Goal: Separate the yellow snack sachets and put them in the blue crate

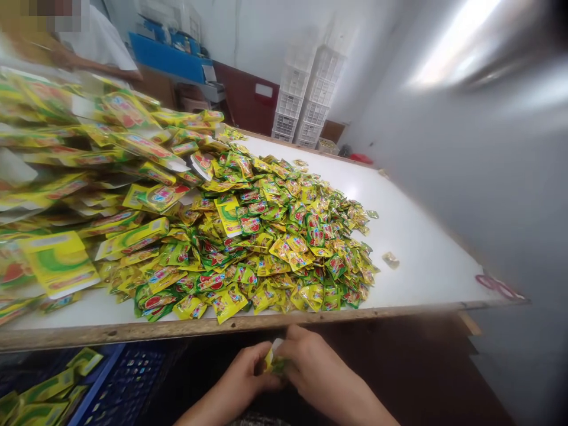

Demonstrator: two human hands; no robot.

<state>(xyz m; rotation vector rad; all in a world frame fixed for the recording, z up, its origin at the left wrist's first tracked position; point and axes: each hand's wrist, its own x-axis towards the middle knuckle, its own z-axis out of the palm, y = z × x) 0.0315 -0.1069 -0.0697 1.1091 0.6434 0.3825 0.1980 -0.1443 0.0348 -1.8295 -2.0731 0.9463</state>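
Below the table's front edge, my left hand and my right hand meet, both closed around a small yellow-green sachet held between them. Just above, a big heap of small yellow, green and red sachets covers the white table. Larger yellow packets lie stacked and spread on the table's left side.
A blue crate with a few yellow packets stands under the table at lower left. White crates are stacked at the far wall. Another person's arm shows at top left. Pink scissors lie at the table's right corner.
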